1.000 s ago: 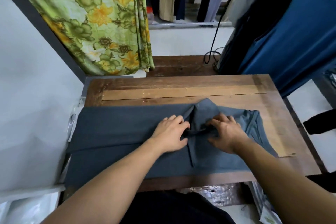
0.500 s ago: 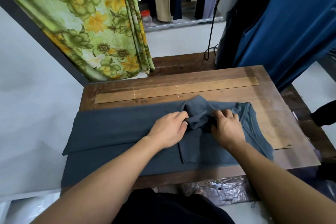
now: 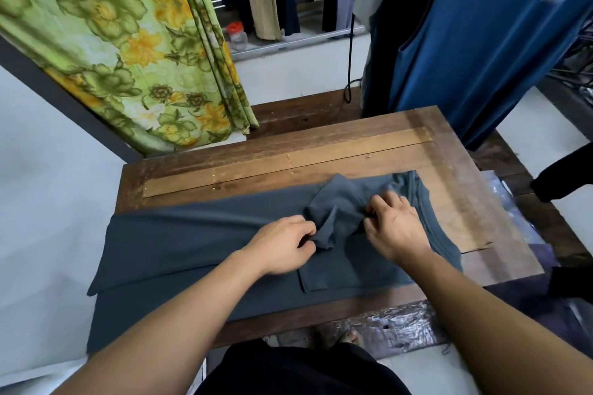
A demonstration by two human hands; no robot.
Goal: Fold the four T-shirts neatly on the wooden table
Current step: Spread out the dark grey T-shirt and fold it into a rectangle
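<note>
Well, starting at the left edge of the table [image 3: 321, 151], the grey shirt [image 3: 179, 244] spills over that edge and hangs, with its long fold lying flat across the near half of the top. The left hand [image 3: 282, 247] has thumb and curled fingers pinched on the near-left corner of the sleeve [image 3: 337, 212], which is bunched up in a lump at the middle of the shirt. The right hand [image 3: 398, 228] has its fingers bent down on the right side of that same lump and seems to pinch it too. The collar end lies beyond it, towards the right edge but well short of it

To my eye, the trouble would come from that lump. If it is pressed down creased, the sleeve will sit crooked and the folded shirt will come out thick and uneven. A hard tug could also drag the flat fold askew, and the hanging left end may pull the whole shirt off that edge

Counting: one table, one shirt on it out of the four wanted, one bunched sleeve and two hands. Beyond the far edge hang one flowered curtain [image 3: 128, 51] on the left and one blue garment [image 3: 481, 42] on the right
</note>
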